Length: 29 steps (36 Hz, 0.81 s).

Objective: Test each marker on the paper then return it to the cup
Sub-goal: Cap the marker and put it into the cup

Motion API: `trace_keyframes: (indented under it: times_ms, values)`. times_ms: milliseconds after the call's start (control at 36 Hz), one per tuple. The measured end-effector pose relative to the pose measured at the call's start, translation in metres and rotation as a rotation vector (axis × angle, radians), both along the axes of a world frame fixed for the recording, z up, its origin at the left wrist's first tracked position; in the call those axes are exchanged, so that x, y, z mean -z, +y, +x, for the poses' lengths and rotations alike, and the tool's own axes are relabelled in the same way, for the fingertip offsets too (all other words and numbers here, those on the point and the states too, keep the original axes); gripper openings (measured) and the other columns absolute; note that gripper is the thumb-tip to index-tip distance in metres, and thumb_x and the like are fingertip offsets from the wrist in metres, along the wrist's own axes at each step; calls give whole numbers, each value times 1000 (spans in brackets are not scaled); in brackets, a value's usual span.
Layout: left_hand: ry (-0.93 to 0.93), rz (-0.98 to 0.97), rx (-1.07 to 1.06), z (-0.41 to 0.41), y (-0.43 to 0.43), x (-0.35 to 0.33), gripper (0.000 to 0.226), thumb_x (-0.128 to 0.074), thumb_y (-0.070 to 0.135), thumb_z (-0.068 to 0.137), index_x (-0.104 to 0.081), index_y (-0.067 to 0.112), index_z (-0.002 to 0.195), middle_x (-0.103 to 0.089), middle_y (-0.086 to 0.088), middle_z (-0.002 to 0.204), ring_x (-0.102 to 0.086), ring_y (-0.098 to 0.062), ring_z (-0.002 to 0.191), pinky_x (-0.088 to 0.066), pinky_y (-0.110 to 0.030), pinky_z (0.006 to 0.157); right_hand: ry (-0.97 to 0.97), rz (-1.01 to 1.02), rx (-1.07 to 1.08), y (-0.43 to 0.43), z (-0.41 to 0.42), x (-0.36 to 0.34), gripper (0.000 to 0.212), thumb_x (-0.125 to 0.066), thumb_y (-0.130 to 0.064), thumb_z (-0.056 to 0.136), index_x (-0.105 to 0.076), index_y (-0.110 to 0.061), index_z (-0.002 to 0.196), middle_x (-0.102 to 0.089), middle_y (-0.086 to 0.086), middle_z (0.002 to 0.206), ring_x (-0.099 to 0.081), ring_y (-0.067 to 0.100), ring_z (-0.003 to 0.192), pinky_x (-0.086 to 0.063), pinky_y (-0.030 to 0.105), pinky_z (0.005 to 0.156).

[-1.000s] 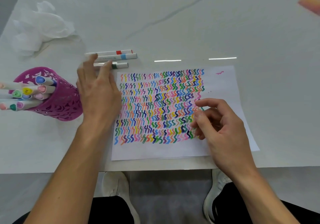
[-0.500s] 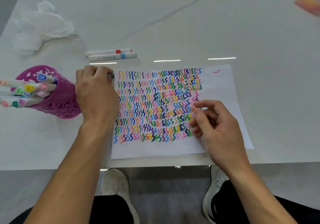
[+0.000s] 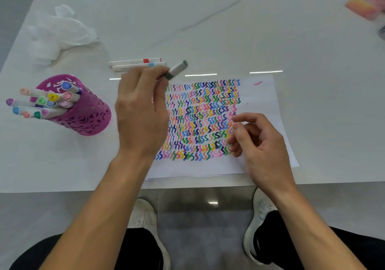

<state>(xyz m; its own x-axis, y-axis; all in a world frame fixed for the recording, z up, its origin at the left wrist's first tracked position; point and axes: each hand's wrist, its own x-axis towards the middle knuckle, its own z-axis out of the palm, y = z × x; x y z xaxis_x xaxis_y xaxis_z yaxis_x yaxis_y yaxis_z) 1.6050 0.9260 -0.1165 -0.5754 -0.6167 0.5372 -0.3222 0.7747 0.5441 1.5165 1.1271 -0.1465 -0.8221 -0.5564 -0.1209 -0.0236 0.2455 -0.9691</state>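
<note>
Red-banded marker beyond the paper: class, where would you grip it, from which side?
Probably pinch the red-banded marker mid-barrel, from above and the far side: it lies flat, with the blue-banded marker close along its near side.

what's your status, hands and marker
Left hand grips a capped grey-green marker by the paper's top edge. Right hand empty, fingers loosely curled over the paper. Nothing between marker and paper; purple cup at left.

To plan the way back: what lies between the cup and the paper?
Head view: only bare table, with the left hand holding a marker over it.
</note>
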Motion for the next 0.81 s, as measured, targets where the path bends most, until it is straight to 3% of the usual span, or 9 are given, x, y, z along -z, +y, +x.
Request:
trace_keyframes:
  times_ms: [139, 278, 361, 528, 639, 722, 806]
  values:
    - [-19, 115, 150, 5, 37, -6, 16, -60, 7, 98, -69, 8, 112, -66, -4, 105, -60, -20, 98, -44, -17, 86, 37, -50, -28, -2, 4, -13, 8, -64, -21, 102, -68, -23, 109, -72, 0, 79, -71, 17, 73, -56, 26, 66]
    - [-43, 239, 274, 13, 66, -5, 15, -64, 12, 97, -71, 13, 111, -67, 3, 102, -61, -17, 98, -50, -32, 85, 111, -79, -63, -2, 12, -22, 13, -69, -28, 99, -68, -30, 112, -72, -1, 85, -72, 21, 80, -61, 43, 77]
    - [-54, 334, 295, 17, 75, -5, 17, -66, 12, 96, -71, 18, 111, -68, 9, 99, -61, -8, 94, -49, -24, 83, 136, -99, -68, 1, 16, -24, 16, -70, -31, 98, -68, -37, 113, -73, -7, 88, -73, 18, 81, -61, 41, 80]
    - [-19, 566, 328, 20, 87, -13, 18, -67, 11, 95, -72, 19, 111, -74, 13, 98, -71, -9, 93, -56, -30, 84, 205, -116, -61, 7, 19, -29, 22, -71, -22, 99, -71, -38, 115, -75, -14, 94, -73, 14, 93, -59, 30, 83]
    - [6, 676, 325, 20, 93, -18, 18, -70, 9, 94, -71, 16, 110, -77, 10, 97, -73, -4, 94, -58, -28, 88, 252, -120, -17, 12, 19, -31, 17, -73, -18, 97, -74, -29, 110, -77, -8, 94, -73, 11, 89, -56, 22, 80]
    - [31, 743, 321, 18, 98, -21, 19, -71, 8, 93, -70, 18, 108, -78, 9, 95, -74, -2, 91, -58, -24, 86, 307, -108, 12, 16, 17, -29, 12, -75, -18, 96, -76, -17, 108, -76, -5, 97, -72, 13, 88, -57, 29, 81]
    - [28, 750, 322, 18, 103, -23, 23, -67, 5, 93, -69, 20, 111, -77, 9, 96, -73, 0, 91, -58, -23, 86, 316, -110, 13, 18, 16, -29, 8, -74, -18, 96, -74, -17, 104, -75, -7, 95, -72, 16, 88, -57, 33, 85]
